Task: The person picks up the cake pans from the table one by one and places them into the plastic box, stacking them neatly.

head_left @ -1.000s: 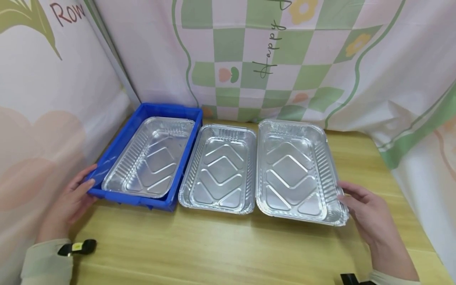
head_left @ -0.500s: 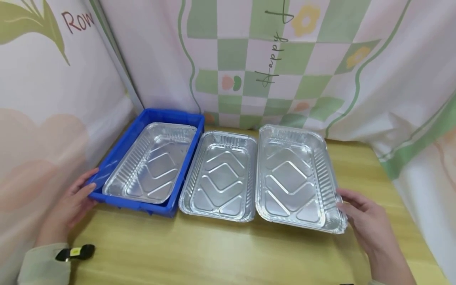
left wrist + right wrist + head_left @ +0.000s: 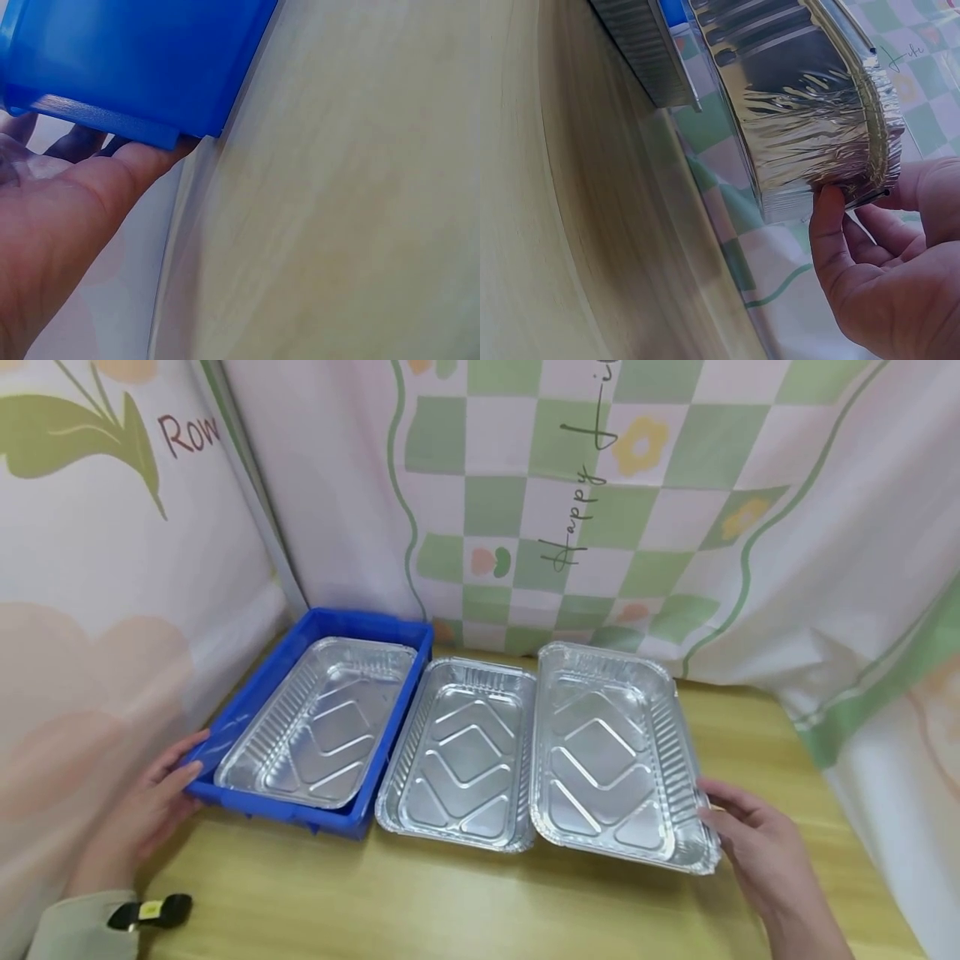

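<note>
My left hand (image 3: pixel 153 802) holds the near left corner of a blue plastic crate (image 3: pixel 258 812), its thumb against the rim in the left wrist view. Inside the crate lies a foil tray (image 3: pixel 330 718). Beside it on the table sits a middle foil tray (image 3: pixel 465 752). My right hand (image 3: pixel 761 847) pinches the right rim of the right-hand foil tray (image 3: pixel 600 752) between thumb and fingers. That tray looks slightly raised at its near end and touches or slightly overlaps the middle tray's edge. Its crinkled outer wall (image 3: pixel 802 150) shows in the right wrist view.
The wooden table (image 3: pixel 420 902) extends in front of the trays. A patterned cloth (image 3: pixel 570 527) hangs close behind them, and another white cloth (image 3: pixel 90 610) stands along the left side. More cloth drapes at the right edge.
The right-hand tray has shifted slightly left with my right hand, against the middle tray. My left hand keeps its place on the crate. The head view has tilted upward.
</note>
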`<state>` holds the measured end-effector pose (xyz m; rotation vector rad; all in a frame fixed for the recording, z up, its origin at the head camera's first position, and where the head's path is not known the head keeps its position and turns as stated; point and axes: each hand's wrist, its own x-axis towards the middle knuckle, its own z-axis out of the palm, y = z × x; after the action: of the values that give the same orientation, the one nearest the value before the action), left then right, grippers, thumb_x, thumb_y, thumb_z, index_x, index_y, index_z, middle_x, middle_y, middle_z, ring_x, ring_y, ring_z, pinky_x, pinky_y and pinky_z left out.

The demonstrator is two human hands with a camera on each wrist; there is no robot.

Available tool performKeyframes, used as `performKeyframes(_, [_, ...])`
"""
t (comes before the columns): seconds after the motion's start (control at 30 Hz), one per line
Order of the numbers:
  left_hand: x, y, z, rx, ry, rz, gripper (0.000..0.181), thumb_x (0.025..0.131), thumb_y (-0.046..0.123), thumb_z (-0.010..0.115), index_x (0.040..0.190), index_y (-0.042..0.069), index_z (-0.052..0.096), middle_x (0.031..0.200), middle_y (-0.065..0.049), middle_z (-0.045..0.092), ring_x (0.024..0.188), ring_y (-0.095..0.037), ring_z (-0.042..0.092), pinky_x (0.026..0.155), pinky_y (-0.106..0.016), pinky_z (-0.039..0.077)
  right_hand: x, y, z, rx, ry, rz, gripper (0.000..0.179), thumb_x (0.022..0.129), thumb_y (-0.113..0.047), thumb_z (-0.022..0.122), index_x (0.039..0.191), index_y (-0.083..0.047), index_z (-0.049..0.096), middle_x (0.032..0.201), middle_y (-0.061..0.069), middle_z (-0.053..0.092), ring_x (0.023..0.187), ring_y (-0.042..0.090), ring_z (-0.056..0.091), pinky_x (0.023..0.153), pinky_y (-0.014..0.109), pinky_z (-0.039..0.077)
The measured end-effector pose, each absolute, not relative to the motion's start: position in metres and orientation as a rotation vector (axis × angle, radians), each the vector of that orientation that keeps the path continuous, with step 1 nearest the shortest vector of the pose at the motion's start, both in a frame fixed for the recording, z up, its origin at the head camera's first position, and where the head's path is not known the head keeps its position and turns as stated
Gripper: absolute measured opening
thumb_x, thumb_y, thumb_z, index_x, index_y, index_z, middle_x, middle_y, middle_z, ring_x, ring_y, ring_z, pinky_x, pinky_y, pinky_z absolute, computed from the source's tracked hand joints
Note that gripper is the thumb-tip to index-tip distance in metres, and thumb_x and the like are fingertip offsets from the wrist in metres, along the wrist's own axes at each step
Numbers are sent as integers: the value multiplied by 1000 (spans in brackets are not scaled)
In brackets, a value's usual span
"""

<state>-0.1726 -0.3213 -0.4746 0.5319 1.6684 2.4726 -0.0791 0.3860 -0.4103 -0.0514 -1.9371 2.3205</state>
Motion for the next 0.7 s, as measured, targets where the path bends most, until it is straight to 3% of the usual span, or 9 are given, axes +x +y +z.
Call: performKeyframes(0.7, [-172,-321,-473,531,1712,2437,48,106,-1,30,149,17,44,122,-1,57,99,-13,63,78,-27,55,-87,364,-405,-36,-1946,2288,36,90,18,55,115,-4,70,103,6,69,87,15,66,70,24,55])
